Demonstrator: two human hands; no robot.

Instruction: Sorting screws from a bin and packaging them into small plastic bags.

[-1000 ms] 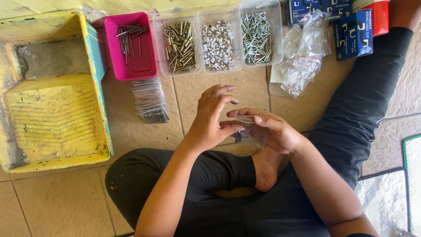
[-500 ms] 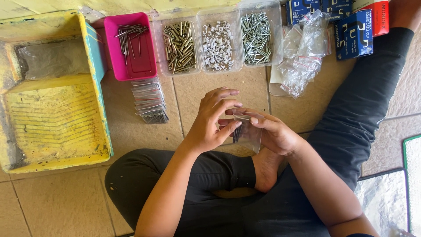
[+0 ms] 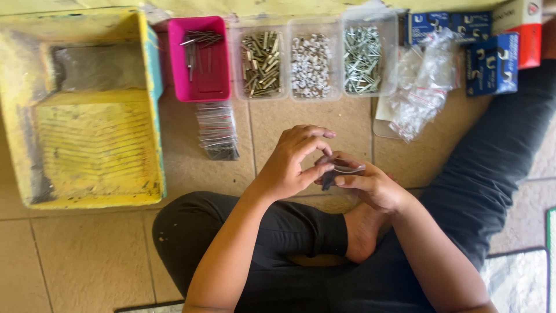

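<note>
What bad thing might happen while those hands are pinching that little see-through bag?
The small clear bag is pinched only at its edge by the left hand and right hand, so it might slip and spill its dark contents on the tiled floor. The open tubs of screws sit close in front; a stray elbow could possibly tip them.

Beyond the hands on the tiled floor (image 3: 87,255) sit a yellow paint tray (image 3: 87,150), a pink bin (image 3: 200,61) of nails, three clear tubs (image 3: 313,58) of hardware, empty plastic bags (image 3: 420,87) and blue boxes (image 3: 489,64).
</note>
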